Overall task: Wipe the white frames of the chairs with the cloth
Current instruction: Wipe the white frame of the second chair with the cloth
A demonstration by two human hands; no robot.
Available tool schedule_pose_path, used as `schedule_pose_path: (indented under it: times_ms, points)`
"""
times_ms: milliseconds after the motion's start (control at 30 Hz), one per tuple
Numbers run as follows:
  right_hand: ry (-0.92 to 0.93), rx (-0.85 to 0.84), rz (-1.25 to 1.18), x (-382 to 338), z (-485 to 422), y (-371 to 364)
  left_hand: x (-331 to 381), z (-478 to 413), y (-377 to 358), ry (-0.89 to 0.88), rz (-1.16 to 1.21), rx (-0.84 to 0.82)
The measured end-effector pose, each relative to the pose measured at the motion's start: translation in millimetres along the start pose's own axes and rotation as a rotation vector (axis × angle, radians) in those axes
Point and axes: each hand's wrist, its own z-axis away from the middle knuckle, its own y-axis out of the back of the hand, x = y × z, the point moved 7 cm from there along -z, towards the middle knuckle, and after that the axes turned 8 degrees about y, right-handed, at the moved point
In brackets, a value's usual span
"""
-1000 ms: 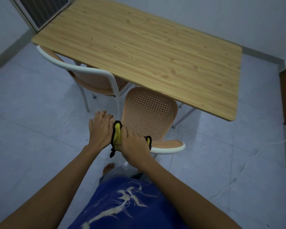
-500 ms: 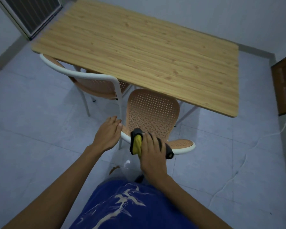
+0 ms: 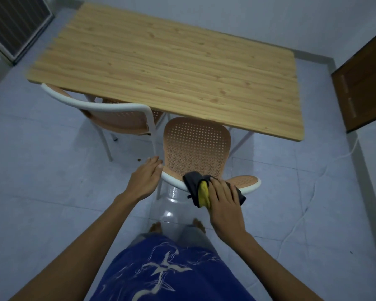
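While under right hand [image 3: 225, 205] — cloth [image 3: 194, 186] rightward.

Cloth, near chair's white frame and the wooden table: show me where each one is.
cloth [image 3: 201, 191], head view, on its yellow fold.
near chair's white frame [image 3: 173, 180], head view, on the curved rail left of the cloth.
wooden table [image 3: 172, 68], head view, on the bare middle of its top.

The near chair [image 3: 195, 146] is made of tan perforated panels carried on a curved white frame [image 3: 172, 180]. A dark grey cloth [image 3: 192, 181] with a yellow inner face is folded over the near rail of that frame, right of its middle, and is held there by the right hand [image 3: 225, 205]. A second chair [image 3: 122, 120] of the same kind is set to the far left, partly under the bench [image 3: 172, 61].
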Motion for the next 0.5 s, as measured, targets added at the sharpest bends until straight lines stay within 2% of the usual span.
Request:
schedule_pose_path:
  times_ms: [100,200,333,500]
  points:
    - [-0.084,0.028,0.037,-22.1,-18.2,-14.5,-2.9,-4.2,-0.1,0.001,0.037,-0.024]
    - [-0.083,0.07,0.056,-59.7,-44.6,-16.9,-3.4,-2.0,0.4,0.011,0.093,-0.046]
    - [-0.076,-0.017,0.028,-102.1,-88.9,-12.3,-2.3,-0.3,5.0,0.041,0.18,-0.05]
    - [0.002,0.018,-0.058,-98.7,-83.6,-8.7,-16.6,-2.7,6.5,0.055,0.273,-0.098]
